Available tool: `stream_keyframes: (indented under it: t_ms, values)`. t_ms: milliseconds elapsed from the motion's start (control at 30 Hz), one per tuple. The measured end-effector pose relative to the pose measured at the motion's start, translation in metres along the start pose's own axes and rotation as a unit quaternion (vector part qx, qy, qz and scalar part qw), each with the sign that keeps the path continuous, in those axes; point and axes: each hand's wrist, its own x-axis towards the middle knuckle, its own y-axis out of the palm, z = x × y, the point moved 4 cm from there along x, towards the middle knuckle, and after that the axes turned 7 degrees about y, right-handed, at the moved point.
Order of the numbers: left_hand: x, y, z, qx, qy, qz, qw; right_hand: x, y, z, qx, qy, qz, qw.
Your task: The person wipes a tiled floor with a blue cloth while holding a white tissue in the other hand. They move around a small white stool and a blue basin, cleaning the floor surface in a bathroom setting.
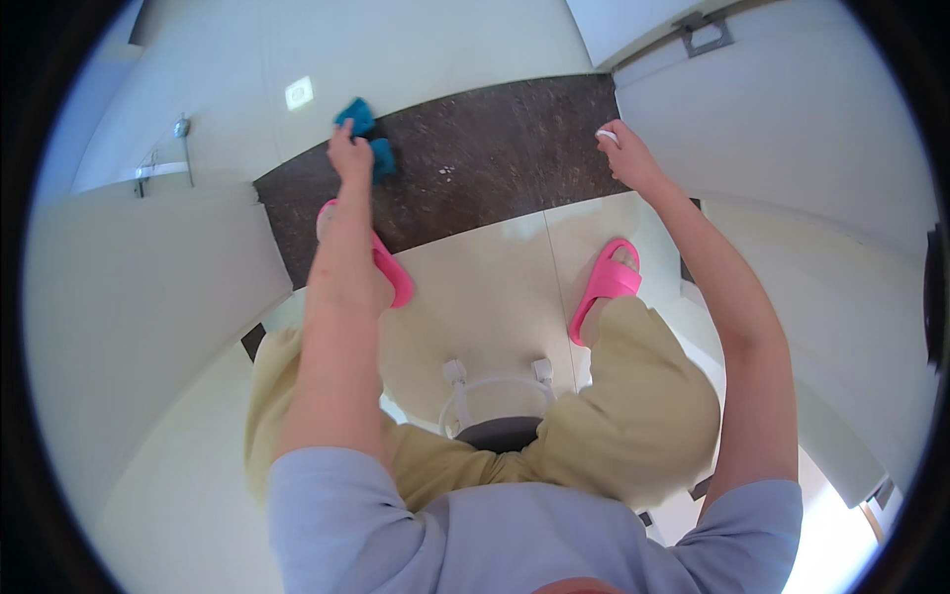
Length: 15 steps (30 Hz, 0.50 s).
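My left hand grips a teal cloth at the left part of a dark brown stone threshold. The cloth bunches out beyond the fingers and also to the right of the hand. Over the right end of the threshold, my right hand is closed around a small white object; most of it is hidden by the fingers, so its kind is unclear. Between the hands, a few small white bits lie on the dark stone.
Pale walls stand close on both sides. A white door with a metal latch plate is at upper right. Pink slippers are on my feet on beige tiles. Beneath me is a low seat with white casters.
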Motion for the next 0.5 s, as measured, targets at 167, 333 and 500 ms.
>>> stream_keyframes:
  t_ms: [167, 333, 500]
  values:
    - [-0.004, 0.029, 0.035, 0.275, 0.046, 0.081, 0.957, 0.021, 0.060, -0.096, -0.075, 0.026, -0.079, 0.994]
    - [0.003, 0.129, -0.109, 0.060, 0.334, 0.118, 0.933, 0.085, 0.092, -0.158, -0.156, -0.012, -0.141, 0.978]
    - [-0.051, 0.130, -0.152, -0.004, 0.375, 0.306, 0.875, 0.074, 0.094, -0.152, -0.237, 0.003, -0.070, 0.969]
